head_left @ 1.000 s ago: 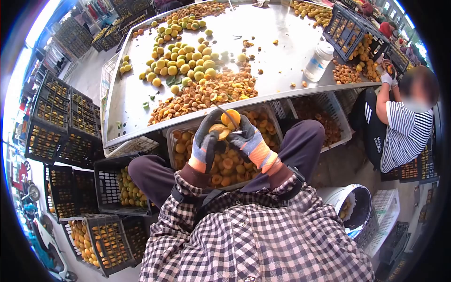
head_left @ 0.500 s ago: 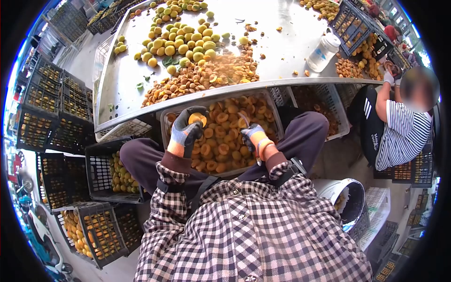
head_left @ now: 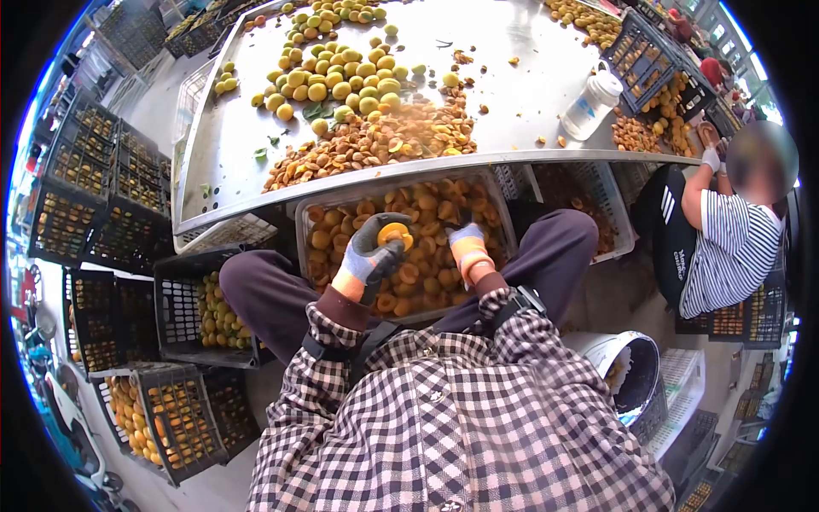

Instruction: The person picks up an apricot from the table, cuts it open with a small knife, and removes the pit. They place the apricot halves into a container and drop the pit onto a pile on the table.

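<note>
My left hand, in a grey and black glove, is closed around a cut apricot, its orange flesh facing up. Below both hands sits a pale plastic crate filled with apricot halves. My right hand, also gloved, is over the right part of the crate with its dark fingertips pointing away from me. The fingers look closed; a slim knife showed in them a moment ago, but its blade is now hidden against the fruit.
A metal table ahead carries whole apricots, a heap of pits and a plastic jug. Black crates of fruit stand left. A white bucket lies tipped at right. Another person sits at right.
My left hand has moved right with the cut apricot, closer to my right hand. My right hand has turned, and the knife's blade no longer shows. The view has shifted slightly.
</note>
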`<state>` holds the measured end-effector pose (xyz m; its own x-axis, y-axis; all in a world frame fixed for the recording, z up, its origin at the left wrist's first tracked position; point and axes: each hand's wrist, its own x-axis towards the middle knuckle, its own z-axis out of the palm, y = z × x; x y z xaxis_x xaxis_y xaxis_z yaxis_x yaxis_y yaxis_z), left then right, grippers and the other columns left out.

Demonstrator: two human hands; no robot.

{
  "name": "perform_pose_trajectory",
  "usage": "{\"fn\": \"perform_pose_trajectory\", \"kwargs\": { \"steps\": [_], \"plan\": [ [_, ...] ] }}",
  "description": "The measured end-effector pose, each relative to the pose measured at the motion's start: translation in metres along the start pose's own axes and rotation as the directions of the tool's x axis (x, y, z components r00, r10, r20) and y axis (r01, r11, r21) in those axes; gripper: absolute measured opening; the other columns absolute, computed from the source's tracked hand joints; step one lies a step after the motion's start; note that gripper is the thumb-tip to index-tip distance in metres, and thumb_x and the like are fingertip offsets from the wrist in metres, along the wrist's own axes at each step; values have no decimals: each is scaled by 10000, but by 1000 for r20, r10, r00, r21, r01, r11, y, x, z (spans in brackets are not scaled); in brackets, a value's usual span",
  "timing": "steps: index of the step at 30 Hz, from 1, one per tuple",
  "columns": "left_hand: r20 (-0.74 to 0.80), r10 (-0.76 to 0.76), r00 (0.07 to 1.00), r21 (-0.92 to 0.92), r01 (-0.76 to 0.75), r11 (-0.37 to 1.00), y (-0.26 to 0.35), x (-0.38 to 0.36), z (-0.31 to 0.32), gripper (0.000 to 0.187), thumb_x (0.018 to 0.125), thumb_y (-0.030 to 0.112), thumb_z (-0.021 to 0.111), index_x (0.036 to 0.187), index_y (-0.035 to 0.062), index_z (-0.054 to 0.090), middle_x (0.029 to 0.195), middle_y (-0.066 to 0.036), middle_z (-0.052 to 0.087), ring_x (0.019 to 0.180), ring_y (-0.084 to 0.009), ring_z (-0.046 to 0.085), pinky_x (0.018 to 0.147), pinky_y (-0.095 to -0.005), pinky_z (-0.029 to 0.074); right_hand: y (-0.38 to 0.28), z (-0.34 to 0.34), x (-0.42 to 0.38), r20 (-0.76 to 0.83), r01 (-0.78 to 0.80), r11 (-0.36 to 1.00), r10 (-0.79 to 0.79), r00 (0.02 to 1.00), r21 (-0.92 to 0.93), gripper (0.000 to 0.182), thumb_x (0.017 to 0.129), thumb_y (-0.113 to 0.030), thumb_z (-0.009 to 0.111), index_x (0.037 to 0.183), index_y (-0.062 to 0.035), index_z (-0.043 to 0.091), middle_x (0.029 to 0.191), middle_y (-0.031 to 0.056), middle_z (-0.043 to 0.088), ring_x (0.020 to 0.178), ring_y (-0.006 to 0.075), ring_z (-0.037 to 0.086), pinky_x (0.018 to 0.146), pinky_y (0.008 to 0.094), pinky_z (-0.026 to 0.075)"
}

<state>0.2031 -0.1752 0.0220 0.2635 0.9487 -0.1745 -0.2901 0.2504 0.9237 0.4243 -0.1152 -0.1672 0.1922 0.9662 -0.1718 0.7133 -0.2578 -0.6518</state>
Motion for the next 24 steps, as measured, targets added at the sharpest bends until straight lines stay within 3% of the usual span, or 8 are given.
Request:
{"fn": "perform_pose_trajectory", "kwargs": {
  "steps": [3,4,7,11,14,17,19,24],
  "plan": [
    [44,-3,999,-99,7,995,5,-7,4,361,834,64,588,1191,60,537,890,9,579,647,-18,479,552,-156,394,-64,-60,-46,43,-27,769,0,999,638,157,805,-93,703,936,-43,634,812,61,657,702,137,607,626,272,469],
    [76,19,997,-196,-3,981,6,-6,6,355,831,74,603,1181,60,545,886,13,581,663,-16,480,557,-158,392,-81,-78,-54,97,-62,674,-14,995,736,122,838,-82,672,950,-50,636,741,-6,625,615,53,517,568,213,419],
    [34,-1,999,-27,2,1000,12,-10,16,352,828,107,636,1166,54,553,884,16,586,664,-12,475,555,-155,387,-143,-136,-83,-56,91,223,-161,985,970,17,884,-73,619,896,-61,621,679,-17,582,511,48,485,452,194,367],
    [110,9,994,17,-11,1000,1,-12,31,369,827,159,673,1151,31,553,910,13,585,717,-31,505,623,-170,419,-195,-176,-97,-183,195,34,-225,957,980,190,953,-156,531,809,-37,568,590,37,520,377,80,411,324,221,340],
    [120,61,991,70,-70,995,2,-16,42,362,825,154,684,1153,86,549,867,53,568,662,4,477,566,-137,372,-205,-176,-98,-296,292,-62,-320,900,954,146,953,-144,522,967,-1,547,625,53,537,383,76,406,328,207,333],
    [117,2,993,38,-7,999,9,-23,45,362,817,154,692,1141,85,545,871,46,569,673,-2,485,572,-147,383,-203,-168,-101,-320,350,33,-332,887,936,160,948,-131,528,1039,1,528,657,65,555,400,68,405,348,194,316],
    [179,-33,983,24,29,999,10,-25,45,402,834,220,695,1151,42,524,952,16,574,826,-41,520,714,-190,437,-201,-167,-104,-322,353,24,-356,877,935,155,939,-130,542,1027,-3,531,665,71,561,414,58,403,362,186,299],
    [171,-65,983,29,61,998,6,-27,53,353,827,192,688,1115,52,539,945,18,576,821,-34,519,691,-190,428,-198,-162,-106,-357,354,-89,-421,834,931,236,937,-185,552,1078,-2,503,655,64,558,395,54,391,351,187,298]
  ]
}}
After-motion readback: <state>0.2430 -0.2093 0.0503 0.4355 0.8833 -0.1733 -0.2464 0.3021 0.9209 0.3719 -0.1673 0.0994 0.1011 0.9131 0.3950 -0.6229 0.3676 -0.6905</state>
